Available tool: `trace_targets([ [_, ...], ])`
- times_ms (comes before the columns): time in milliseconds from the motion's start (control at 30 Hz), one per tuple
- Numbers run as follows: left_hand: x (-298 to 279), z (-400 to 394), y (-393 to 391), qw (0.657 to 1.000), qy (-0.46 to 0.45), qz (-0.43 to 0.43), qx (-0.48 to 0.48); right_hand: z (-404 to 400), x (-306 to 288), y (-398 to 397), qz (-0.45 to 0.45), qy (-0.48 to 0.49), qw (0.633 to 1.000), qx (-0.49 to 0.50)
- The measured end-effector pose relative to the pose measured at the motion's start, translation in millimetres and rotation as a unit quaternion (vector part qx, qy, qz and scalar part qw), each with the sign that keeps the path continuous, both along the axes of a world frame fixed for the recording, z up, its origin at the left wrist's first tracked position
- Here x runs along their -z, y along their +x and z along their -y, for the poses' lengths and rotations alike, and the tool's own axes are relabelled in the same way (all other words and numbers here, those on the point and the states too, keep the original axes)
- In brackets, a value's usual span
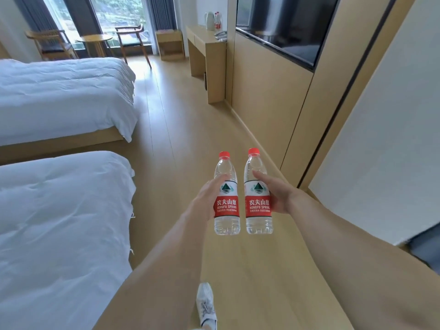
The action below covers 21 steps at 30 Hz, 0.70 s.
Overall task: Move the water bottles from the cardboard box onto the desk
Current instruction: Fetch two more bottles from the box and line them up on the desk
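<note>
Bottles held upright, side by side, out front above wood floor (181, 129). Left hand (206, 198) grips left water bottle (226, 194) around label; right hand (276, 194) grips right water bottle (258, 194) same way. Red caps up. Tabletop (202, 35) far ahead by wall, carrying kettle (209, 20), more bottles (217, 20). Two white beds (59, 91) at left.
</note>
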State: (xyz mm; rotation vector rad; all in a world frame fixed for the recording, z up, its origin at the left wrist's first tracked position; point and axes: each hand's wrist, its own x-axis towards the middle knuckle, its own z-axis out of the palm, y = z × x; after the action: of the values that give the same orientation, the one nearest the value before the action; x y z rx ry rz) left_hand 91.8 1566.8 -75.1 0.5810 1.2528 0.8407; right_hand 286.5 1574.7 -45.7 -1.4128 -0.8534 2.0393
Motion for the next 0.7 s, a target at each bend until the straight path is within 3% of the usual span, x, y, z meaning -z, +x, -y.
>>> trace_targets([
  [333, -9.6, -220.1, -94.0, 1.000, -0.003, 0.006, 0.015, -222.6, -19.7, -84.4, 0.005, 0.006, 1.000, -0.012],
  [700, -14.2, -396.7, -153.8, 1.000, 0.007, -0.005, -0.006, -419.3, -6.4, -138.3, 0.008, 0.000, 0.998, -0.068],
])
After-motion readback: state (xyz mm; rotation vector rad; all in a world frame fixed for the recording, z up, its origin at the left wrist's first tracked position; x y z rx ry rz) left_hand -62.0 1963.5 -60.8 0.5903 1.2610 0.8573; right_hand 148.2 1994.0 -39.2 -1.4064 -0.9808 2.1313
